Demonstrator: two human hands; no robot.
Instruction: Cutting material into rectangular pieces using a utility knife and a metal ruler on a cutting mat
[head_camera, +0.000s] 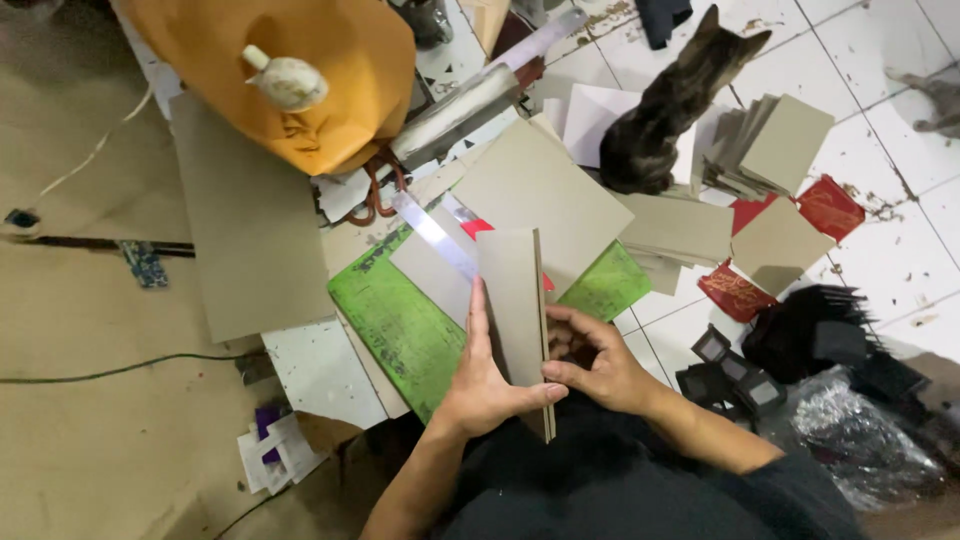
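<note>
The second cat (935, 100) is cut off by the right edge. The orange bag (300, 70) is cut off by the top edge. The grey boards (515, 300) hide the left hand's (480, 385) fingers and part of the green mat (400, 320).

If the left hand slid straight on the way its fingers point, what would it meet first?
The left hand lies flat along the stack of grey boards, fingers pointing up the picture. Straight on, it would probably first reach the clear ruler lying across the grey sheets above the green cutting mat, though depth is unclear.

Clear plastic bag (860, 440) lies right, beside red printed covers (828, 208).
</note>
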